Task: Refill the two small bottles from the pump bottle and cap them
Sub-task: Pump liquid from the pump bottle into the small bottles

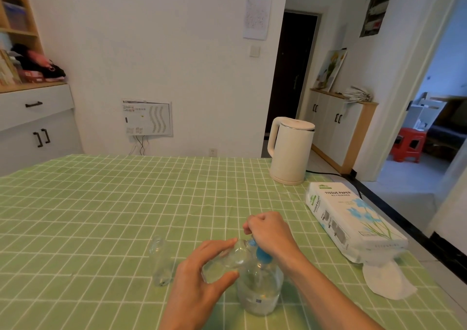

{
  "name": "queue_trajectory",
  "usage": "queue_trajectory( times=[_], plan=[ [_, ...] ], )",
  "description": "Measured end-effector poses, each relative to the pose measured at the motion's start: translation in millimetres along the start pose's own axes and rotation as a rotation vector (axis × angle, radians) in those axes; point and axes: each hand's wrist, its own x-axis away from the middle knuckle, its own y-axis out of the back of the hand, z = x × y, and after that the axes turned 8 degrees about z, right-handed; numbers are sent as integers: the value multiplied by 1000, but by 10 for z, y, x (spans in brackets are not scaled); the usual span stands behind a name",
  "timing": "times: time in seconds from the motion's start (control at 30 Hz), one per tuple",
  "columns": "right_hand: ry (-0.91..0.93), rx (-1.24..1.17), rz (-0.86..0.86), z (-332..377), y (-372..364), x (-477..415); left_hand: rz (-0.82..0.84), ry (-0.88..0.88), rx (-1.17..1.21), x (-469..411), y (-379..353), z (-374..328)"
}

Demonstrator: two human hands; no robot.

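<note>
Left hand (199, 279) pinches a tilted bottle (228, 259) between thumb and fingers beside the pump (260, 254); right hand (271, 233) fingers curl over it, grasp unclear.

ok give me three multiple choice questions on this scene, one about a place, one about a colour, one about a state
1. Where does the kettle stand?
A. on the floor
B. on the table, beyond the tissue pack
C. on the wooden shelf

2. What colour is the pump on the pump bottle?
A. red
B. black
C. blue

3. What is the left hand doing?
A. holding a small bottle tipped toward the pump
B. lying flat on the table
C. lifting the tissue pack

Answers:
1 B, the kettle sits on the table's far right part.
2 C, blue shows just under the right hand.
3 A, its fingers and thumb curl round the clear bottle.
</note>
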Motion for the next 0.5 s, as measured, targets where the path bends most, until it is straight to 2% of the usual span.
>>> queue_trajectory(
  times=[0.5],
  plan=[
    [4,22,-7,-40,-39,-4,7,-3,3,0,-15,113]
  ],
)
